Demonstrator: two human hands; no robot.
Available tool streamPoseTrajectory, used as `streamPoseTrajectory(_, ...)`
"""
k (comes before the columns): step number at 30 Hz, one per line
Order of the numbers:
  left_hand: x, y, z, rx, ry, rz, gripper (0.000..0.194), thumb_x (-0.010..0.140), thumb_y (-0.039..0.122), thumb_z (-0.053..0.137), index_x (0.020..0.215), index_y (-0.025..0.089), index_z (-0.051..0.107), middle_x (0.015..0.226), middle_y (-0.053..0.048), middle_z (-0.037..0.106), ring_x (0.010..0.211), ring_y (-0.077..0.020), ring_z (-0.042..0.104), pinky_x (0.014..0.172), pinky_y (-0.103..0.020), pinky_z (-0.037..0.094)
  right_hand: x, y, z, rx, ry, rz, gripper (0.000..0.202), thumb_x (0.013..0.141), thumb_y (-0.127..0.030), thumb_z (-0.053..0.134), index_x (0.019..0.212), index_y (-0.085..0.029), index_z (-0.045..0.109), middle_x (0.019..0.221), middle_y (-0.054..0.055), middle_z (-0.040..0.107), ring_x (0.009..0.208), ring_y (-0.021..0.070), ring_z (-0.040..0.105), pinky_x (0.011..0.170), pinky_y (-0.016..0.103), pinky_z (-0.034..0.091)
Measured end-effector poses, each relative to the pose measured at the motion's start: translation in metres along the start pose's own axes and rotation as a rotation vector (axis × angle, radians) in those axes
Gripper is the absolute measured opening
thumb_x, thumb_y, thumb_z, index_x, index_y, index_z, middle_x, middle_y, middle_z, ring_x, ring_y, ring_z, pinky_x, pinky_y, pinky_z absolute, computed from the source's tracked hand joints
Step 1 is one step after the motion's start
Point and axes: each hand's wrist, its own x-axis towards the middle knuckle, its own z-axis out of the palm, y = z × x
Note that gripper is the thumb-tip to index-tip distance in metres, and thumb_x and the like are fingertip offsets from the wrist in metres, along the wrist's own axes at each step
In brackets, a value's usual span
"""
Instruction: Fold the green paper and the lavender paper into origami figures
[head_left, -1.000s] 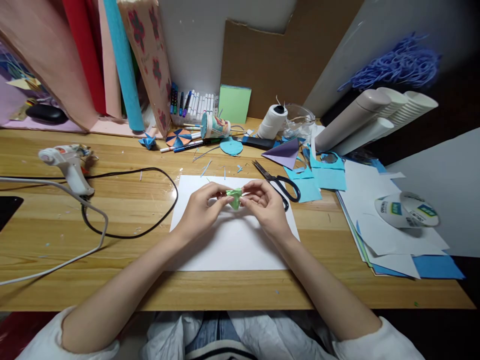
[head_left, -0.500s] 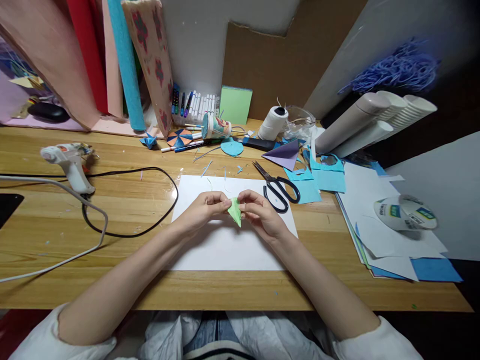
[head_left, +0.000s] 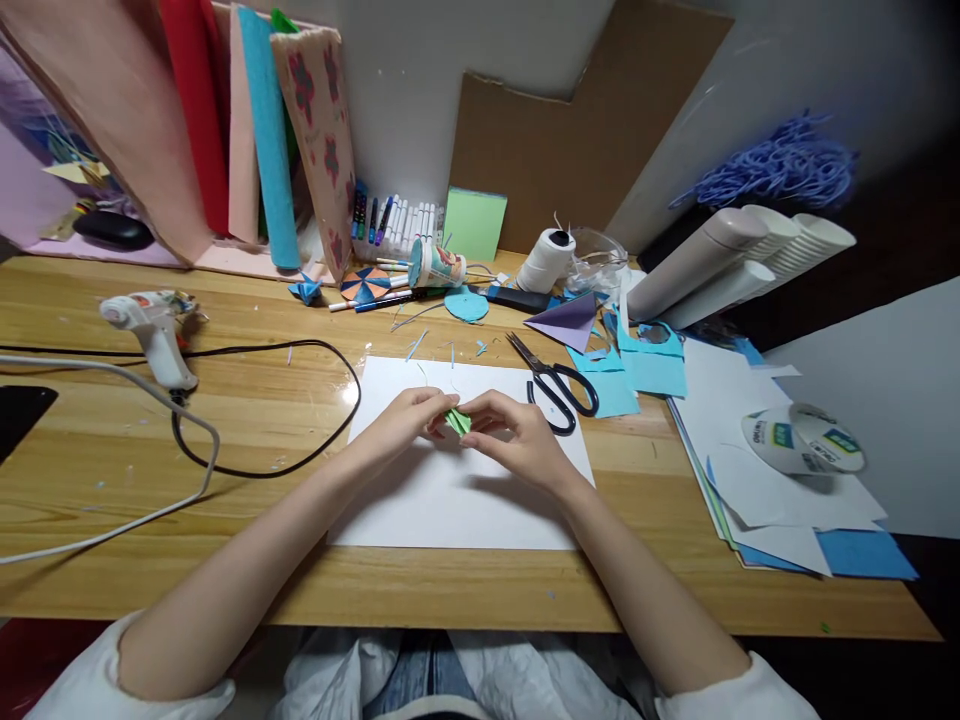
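Observation:
A small piece of folded green paper [head_left: 457, 421] is held between both hands, above a white sheet of paper [head_left: 457, 500]. My left hand [head_left: 415, 415] pinches its left side, thumb on top. From the right, the thumb and fingers of my right hand [head_left: 514, 433] grip its other side. Several fold edges of the green paper show; the rest is covered by fingers. Black-handled scissors [head_left: 559, 385] lie just beyond my right hand, partly on the sheet, with their blades pointing away to the left.
At left lie a white glue gun [head_left: 154, 335] and its black cord [head_left: 330, 350]. Behind the sheet are a paper cup [head_left: 439, 265], a thread spool [head_left: 545, 260] and a purple folded paper [head_left: 566, 320]. A tape roll [head_left: 802, 440] rests on stacked paper at right.
The green paper has been turned and shifted slightly left, so its long point no longer faces me and its folded edges show. My right hand has moved left over it. The view has tilted slightly.

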Motion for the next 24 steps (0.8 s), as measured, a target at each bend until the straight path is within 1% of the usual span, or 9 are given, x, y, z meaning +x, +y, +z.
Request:
streamPoseTrajectory(4, -0.004, 0.001, 0.005, 0.063, -0.031, 0.076, 0.039, 0.077, 0.051, 0.049, 0.06, 0.015, 0.046, 0.059, 0.003, 0.043, 0.057, -0.0107, 0.044, 0.057, -0.025, 0.038, -0.004, 0.001, 0.004, -0.147, 0.07, -0.095, 0.014, 0.082, -0.032, 0.057, 0.082, -0.018, 0.06, 0.076, 0.002, 0.066, 0.065, 0.0134, 0.062, 0.059, 0.024, 0.049)
streamPoseTrajectory(7, -0.007, -0.001, 0.006, 0.119, -0.078, 0.121, 0.039, 0.073, 0.054, 0.055, 0.069, 0.016, 0.045, 0.066, 0.002, 0.044, 0.061, -0.0117, 0.046, 0.056, -0.025, 0.038, -0.007, 0.0, 0.006, -0.184, 0.127, -0.113, 0.016, 0.086, -0.032, 0.051, 0.078, -0.019, 0.057, 0.067, 0.0, 0.064, 0.057, 0.0121, 0.061, 0.053, 0.022, 0.045)
streamPoseTrajectory(10, -0.008, -0.005, 0.007, 0.208, -0.037, 0.186, 0.045, 0.062, 0.054, 0.067, 0.072, 0.018, 0.041, 0.066, 0.005, 0.038, 0.058, -0.0098, 0.039, 0.053, -0.023, 0.033, -0.008, -0.002, 0.007, -0.255, 0.169, -0.147, 0.019, 0.088, -0.028, 0.046, 0.076, -0.019, 0.057, 0.061, 0.0, 0.063, 0.051, 0.0109, 0.06, 0.051, 0.021, 0.042)
streamPoseTrajectory(12, -0.01, -0.007, 0.009, 0.322, -0.008, 0.189, 0.051, 0.053, 0.052, 0.073, 0.074, 0.019, 0.04, 0.066, 0.006, 0.039, 0.059, -0.01, 0.037, 0.052, -0.023, 0.03, -0.008, -0.002, 0.007, -0.311, 0.198, -0.182, 0.022, 0.089, -0.026, 0.044, 0.073, -0.019, 0.058, 0.061, 0.0, 0.064, 0.05, 0.0106, 0.059, 0.051, 0.021, 0.041)
streamPoseTrajectory(13, -0.011, -0.007, 0.01, 0.384, 0.009, 0.184, 0.052, 0.052, 0.052, 0.074, 0.075, 0.019, 0.04, 0.066, 0.006, 0.04, 0.059, -0.0104, 0.037, 0.052, -0.023, 0.029, -0.008, -0.003, 0.008, -0.333, 0.209, -0.197, 0.023, 0.089, -0.026, 0.044, 0.072, -0.019, 0.058, 0.061, 0.0, 0.064, 0.049, 0.0106, 0.058, 0.051, 0.021, 0.04)
streamPoseTrajectory(15, -0.014, -0.006, 0.012, 0.487, 0.048, 0.19, 0.048, 0.06, 0.055, 0.068, 0.074, 0.02, 0.039, 0.066, 0.006, 0.042, 0.059, -0.0113, 0.037, 0.053, -0.024, 0.028, -0.008, -0.003, 0.009, -0.342, 0.235, -0.197, 0.024, 0.089, -0.025, 0.044, 0.069, -0.019, 0.057, 0.058, 0.0, 0.062, 0.047, 0.0103, 0.055, 0.05, 0.021, 0.039)
streamPoseTrajectory(18, -0.018, -0.002, 0.014, 0.547, 0.058, 0.221, 0.04, 0.076, 0.058, 0.05, 0.074, 0.02, 0.038, 0.067, 0.004, 0.043, 0.062, -0.0129, 0.038, 0.056, -0.026, 0.029, -0.007, -0.004, 0.011, -0.216, 0.267, -0.108, 0.026, 0.089, -0.027, 0.045, 0.065, -0.019, 0.055, 0.054, -0.001, 0.06, 0.043, 0.0092, 0.048, 0.045, 0.021, 0.036)
streamPoseTrajectory(21, -0.019, 0.001, 0.015, 0.564, 0.053, 0.239, 0.038, 0.084, 0.057, 0.038, 0.073, 0.02, 0.037, 0.07, 0.003, 0.044, 0.066, -0.0142, 0.039, 0.06, -0.027, 0.03, -0.006, -0.005, 0.013, 0.008, 0.265, 0.011, 0.027, 0.089, -0.032, 0.046, 0.066, -0.018, 0.053, 0.052, -0.001, 0.061, 0.039, 0.0082, 0.045, 0.041, 0.02, 0.034)
streamPoseTrajectory(24, -0.02, 0.0, 0.015, 0.55, 0.066, 0.258, 0.039, 0.088, 0.054, 0.026, 0.072, 0.02, 0.035, 0.071, 0.002, 0.041, 0.068, -0.0148, 0.038, 0.064, -0.029, 0.03, -0.004, -0.005, 0.014, 0.184, 0.264, 0.078, 0.028, 0.088, -0.037, 0.048, 0.067, -0.018, 0.051, 0.049, -0.002, 0.06, 0.035, 0.0067, 0.042, 0.038, 0.019, 0.032)
